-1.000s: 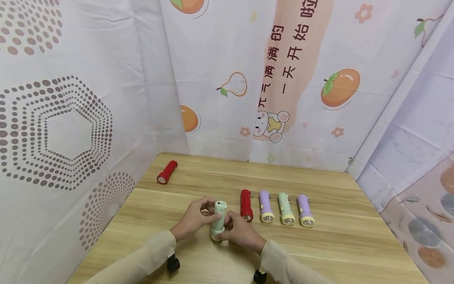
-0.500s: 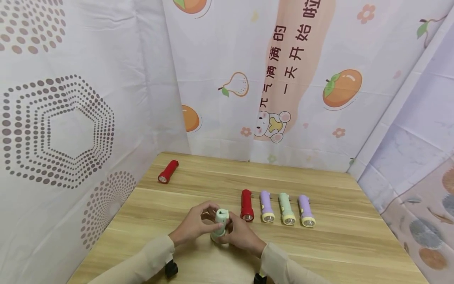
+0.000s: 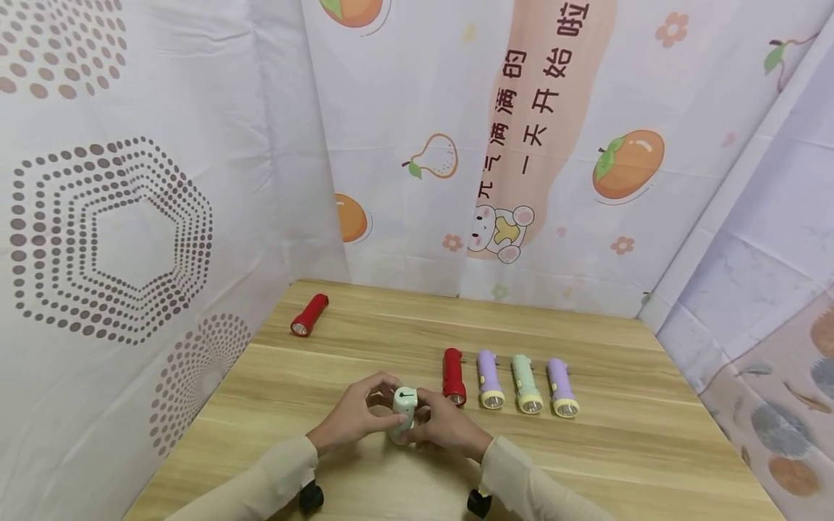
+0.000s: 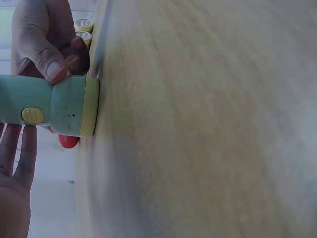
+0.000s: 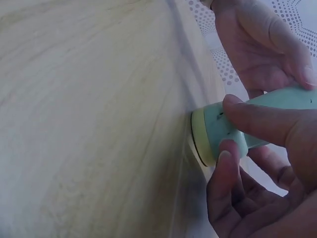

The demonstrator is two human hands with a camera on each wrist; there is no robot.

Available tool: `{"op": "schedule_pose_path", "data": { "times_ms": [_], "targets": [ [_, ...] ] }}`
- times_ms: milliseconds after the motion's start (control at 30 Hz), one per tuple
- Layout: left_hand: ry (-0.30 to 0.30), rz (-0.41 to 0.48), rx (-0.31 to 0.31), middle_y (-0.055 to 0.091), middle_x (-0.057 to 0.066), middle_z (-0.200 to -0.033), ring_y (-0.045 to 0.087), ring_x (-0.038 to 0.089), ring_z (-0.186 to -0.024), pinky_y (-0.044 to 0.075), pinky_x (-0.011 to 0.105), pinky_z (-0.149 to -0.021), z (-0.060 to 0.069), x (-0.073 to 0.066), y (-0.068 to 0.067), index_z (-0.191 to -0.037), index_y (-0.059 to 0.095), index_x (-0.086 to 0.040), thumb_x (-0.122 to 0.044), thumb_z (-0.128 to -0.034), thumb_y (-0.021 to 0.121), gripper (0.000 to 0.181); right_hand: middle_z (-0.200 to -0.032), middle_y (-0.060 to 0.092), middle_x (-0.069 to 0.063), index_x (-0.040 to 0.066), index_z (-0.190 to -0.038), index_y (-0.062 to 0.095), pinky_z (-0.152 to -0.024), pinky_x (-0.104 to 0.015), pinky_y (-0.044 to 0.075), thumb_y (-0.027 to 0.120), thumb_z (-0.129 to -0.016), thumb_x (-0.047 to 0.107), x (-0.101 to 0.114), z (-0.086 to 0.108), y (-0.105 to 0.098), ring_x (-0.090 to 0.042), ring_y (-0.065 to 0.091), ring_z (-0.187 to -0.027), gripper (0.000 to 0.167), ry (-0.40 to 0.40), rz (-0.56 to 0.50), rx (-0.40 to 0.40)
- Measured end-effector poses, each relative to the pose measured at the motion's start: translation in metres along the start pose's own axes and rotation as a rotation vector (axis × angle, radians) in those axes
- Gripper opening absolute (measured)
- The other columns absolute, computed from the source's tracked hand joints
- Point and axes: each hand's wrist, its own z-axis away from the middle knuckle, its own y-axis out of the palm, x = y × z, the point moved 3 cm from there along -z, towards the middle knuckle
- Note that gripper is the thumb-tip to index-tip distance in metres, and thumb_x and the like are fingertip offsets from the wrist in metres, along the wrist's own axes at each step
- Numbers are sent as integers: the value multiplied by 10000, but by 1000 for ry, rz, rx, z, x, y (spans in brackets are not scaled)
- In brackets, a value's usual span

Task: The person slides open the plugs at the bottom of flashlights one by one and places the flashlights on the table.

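Observation:
A pale green flashlight stands roughly upright between both hands near the table's front, its yellow-rimmed lamp end down. That rim is at the tabletop; whether it touches I cannot tell. My left hand holds the upper body between thumb and fingers. With thumb and fingers, my right hand pinches the lower part near the head, also seen in the right wrist view. A yellow switch shows on the flashlight's side in the left wrist view. Its tail end, with a dark slot, faces up.
Right of the hands a row lies on the wooden table: a red flashlight, a purple one, a green one and another purple flashlight. One more red flashlight lies at the back left. Printed curtains hang around.
The green flashlight's tail end has swung toward me, so it now stands more upright. Both hands keep hold of it near the same place, and the other flashlights stay put.

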Motion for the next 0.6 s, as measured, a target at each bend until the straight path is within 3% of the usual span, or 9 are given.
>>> {"op": "schedule_pose_path", "data": {
  "times_ms": [167,267,367,467,600],
  "targets": [
    [-4,34,48,644,29,-1205,606,269,-1113,507,460,-987,-1,-2,-2,-1225,632,-209,-231,-919,806,353,-1002,665,-49,214,-1142,663,-598,-337,541,898,-806,150,-4,0,1,-191,629,-787,414,3,2,2],
    [-20,86,69,634,66,-1242,588,271,-1169,498,443,-1000,-1,-2,-4,-1253,636,-154,-233,-1019,675,250,-1015,674,-46,210,-1159,653,-606,-339,541,899,-807,165,-5,2,1,-202,630,-825,432,3,10,-4],
    [-33,165,73,629,114,-1265,585,276,-1202,498,461,-1003,-3,-3,-5,-1271,640,-85,-246,-1082,555,262,-1024,675,-50,200,-1172,645,-609,-341,542,899,-809,174,-6,3,1,-209,628,-843,444,3,10,-8],
    [-40,227,72,628,157,-1261,601,295,-1188,507,518,-985,-5,-5,-6,-1270,637,-26,-234,-1081,553,293,-1034,668,-52,194,-1178,642,-619,-342,547,900,-810,187,-6,3,0,-211,622,-853,450,2,7,-10],
    [-60,234,76,628,155,-1245,616,296,-1156,515,533,-973,-7,-7,-6,-1276,625,11,-209,-1063,589,308,-1042,662,-53,186,-1176,638,-627,-347,553,903,-808,209,-7,3,0,-218,626,-861,454,6,2,-10]
  ]
}}
